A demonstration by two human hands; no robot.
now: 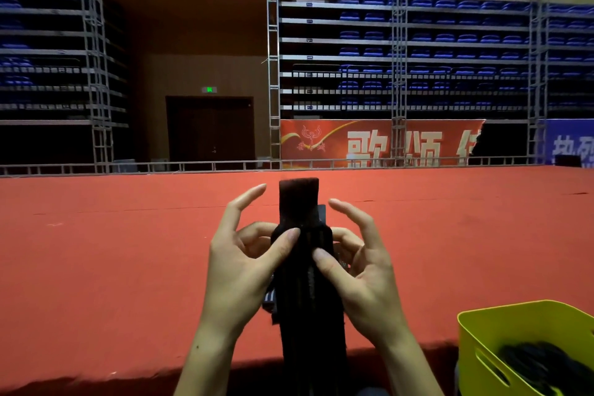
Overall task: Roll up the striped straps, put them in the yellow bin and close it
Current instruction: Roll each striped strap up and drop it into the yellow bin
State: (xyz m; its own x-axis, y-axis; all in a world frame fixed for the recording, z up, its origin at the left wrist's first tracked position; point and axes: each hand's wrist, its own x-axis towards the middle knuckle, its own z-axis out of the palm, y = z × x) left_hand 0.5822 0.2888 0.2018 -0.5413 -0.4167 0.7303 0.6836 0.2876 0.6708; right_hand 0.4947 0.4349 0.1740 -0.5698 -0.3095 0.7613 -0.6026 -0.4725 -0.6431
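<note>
Two hands: both on one strap (307, 270), held in mid-air above the red stage floor (96, 251).
Left hand (239, 267): thumb pinches the rolled part, other fingers spread, likely to turn the roll.
Right hand (360, 270): thumb presses the strap, fingers loosely curled, steadying it.
Strap tail: hangs down, unrolled.
Yellow bin (514, 325): lower right, open, dark bundle inside, near for the drop.

I see a dark strap (308, 283) with faint pale stripes, a yellow bin (501, 328), a red carpet (128, 251), blue seats (450, 38).
</note>
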